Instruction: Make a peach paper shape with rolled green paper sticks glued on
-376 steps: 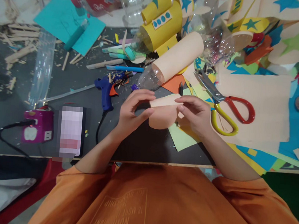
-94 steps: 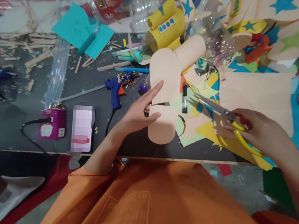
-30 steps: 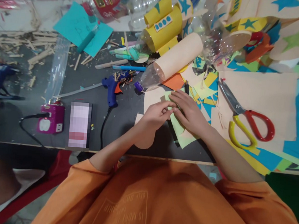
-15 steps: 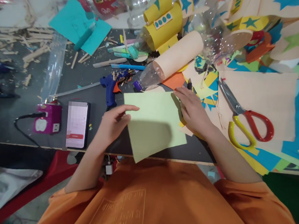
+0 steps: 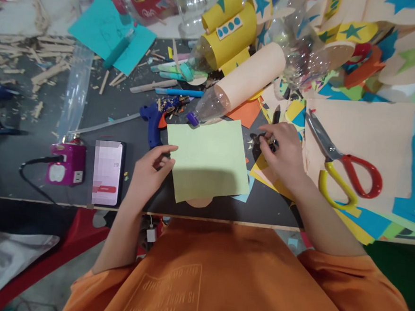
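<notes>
A light green sheet of paper (image 5: 209, 160) lies before me on the dark table, on top of a peach paper cut-out (image 5: 200, 202) whose rounded end sticks out below. My left hand (image 5: 151, 170) is at the sheet's left edge, thumb and index finger apart with their tips by the edge. To the right of the sheet, my right hand (image 5: 281, 149) is over paper scraps with thumb and index finger apart. A black marker (image 5: 276, 115) passes partly beneath its fingers. Red-and-yellow-handled scissors (image 5: 330, 147) lie on a peach sheet (image 5: 376, 134) farther right.
A peach-wrapped bottle (image 5: 250, 78) lies beyond the green sheet, with a blue glue gun (image 5: 155, 121) left of it. A phone (image 5: 108, 177) and a purple power adapter (image 5: 66, 164) are at left. Behind are a yellow-wrapped bottle (image 5: 233, 39), wood splinters and coloured scraps.
The scissors went from my right hand onto the peach sheet. The green sheet was brought left over the peach cut-out and now lies flatter. My right hand has left it for the marker.
</notes>
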{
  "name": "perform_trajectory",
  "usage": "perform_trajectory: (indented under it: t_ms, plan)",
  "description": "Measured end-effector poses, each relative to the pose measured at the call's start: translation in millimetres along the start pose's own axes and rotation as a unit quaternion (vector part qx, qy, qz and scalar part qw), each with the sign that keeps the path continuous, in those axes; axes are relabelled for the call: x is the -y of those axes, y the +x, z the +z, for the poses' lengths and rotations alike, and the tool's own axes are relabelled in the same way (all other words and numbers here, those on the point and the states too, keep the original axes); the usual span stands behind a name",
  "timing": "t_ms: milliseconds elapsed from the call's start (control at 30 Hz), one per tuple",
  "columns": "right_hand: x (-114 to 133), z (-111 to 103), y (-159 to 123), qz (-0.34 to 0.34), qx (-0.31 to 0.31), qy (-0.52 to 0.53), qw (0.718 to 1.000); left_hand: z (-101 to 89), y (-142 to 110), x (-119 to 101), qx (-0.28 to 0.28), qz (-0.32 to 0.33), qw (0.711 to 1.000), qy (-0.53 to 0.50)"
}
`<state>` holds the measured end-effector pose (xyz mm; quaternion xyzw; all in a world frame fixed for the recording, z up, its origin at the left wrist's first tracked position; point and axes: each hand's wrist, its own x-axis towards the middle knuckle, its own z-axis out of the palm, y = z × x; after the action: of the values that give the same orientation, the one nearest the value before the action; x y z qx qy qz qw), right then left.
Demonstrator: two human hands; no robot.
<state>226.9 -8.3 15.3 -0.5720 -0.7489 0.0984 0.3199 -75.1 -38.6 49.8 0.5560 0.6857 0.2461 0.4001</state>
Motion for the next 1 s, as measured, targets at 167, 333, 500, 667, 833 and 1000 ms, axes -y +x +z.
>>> perform_trajectory:
  t_ms: [167, 333, 500, 667, 833, 1000]
  plan:
    - [2, -5, 1, 0.012, 0.009, 0.011, 1.0, 0.9, -1, 4, 0.016, 0.03, 0.997, -0.069]
    - [6, -6, -1, 0.016, 0.048, 0.028, 0.998, 0.8, -3, 6, 0.013, 0.053, 0.988, -0.144]
    - [10, -4, -3, 0.025, 0.056, 0.062, 0.996, 5.5, 0, 5, -0.005, 0.052, 0.981, -0.187]
    - [8, -3, -5, 0.067, 0.058, 0.154, 0.984, 12.7, 3, 7, -0.045, 0.064, 0.978, -0.191]
    - [5, -1, -7, 0.116, 0.071, 0.246, 0.96, 18.3, 4, 11, -0.103, 0.094, 0.974, -0.177]
    - [5, 0, -6, 0.12, 0.081, 0.268, 0.952, 22.2, 3, 11, -0.098, 0.094, 0.97, -0.201]
